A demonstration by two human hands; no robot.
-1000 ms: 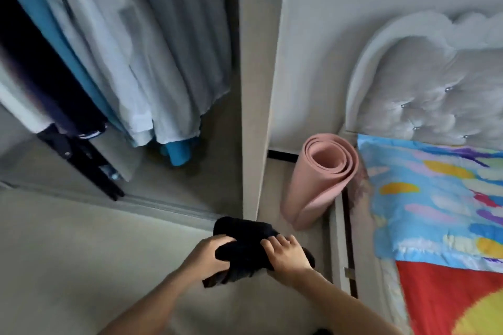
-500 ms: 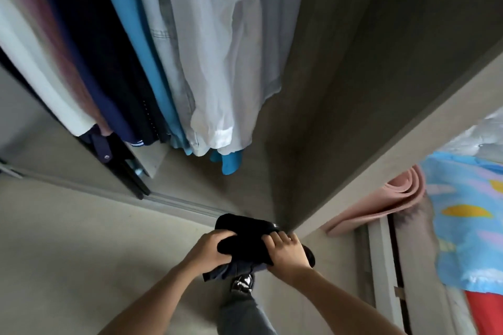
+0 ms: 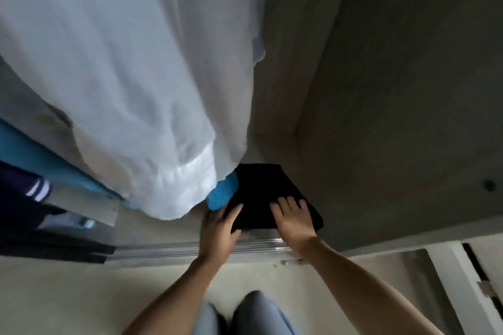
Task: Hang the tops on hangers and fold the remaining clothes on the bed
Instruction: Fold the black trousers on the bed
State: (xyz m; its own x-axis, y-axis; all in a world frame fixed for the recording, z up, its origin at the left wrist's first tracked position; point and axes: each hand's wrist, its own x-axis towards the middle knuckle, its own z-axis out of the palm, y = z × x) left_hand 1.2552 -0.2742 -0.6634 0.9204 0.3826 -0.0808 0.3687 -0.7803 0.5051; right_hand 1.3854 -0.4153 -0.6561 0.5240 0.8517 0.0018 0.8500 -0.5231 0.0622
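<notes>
Placement step, wardrobe. Folded black garment (image 3: 268, 193) now lies on the wardrobe floor (image 3: 275, 149), at 6 o'clock in my view, just inside the sliding-door track (image 3: 174, 250). Half a second ago I held it in the air outside the cabinet, clamped between both hands; since then I have crouched, and my knees (image 3: 257, 313) show at 6 o'clock below my forearms.

Hands:
- Right hand (image 3: 292, 219): flat on top of the bundle at its 4 o'clock corner, fingers spread and straight, pressing, gripping nothing.
- Left hand (image 3: 219, 228): fingers laid over the bundle's 8 o'clock edge, thumb hidden by cloth. I cannot tell whether it pinches the edge or only rests there.

Surroundings: hanging white shirt (image 3: 122, 84) fills 10 o'clock. A bright blue hem (image 3: 223, 193) touches the bundle at its 9 o'clock side. Wardrobe side panel (image 3: 402, 84) stands at 2 o'clock.

Reading: this folded piece looks delivered and squared against the floor. Judged next move: lift both hands off without dragging the top layer, then go back for whatever remains. Risk: the blue hem catching as I withdraw.
</notes>
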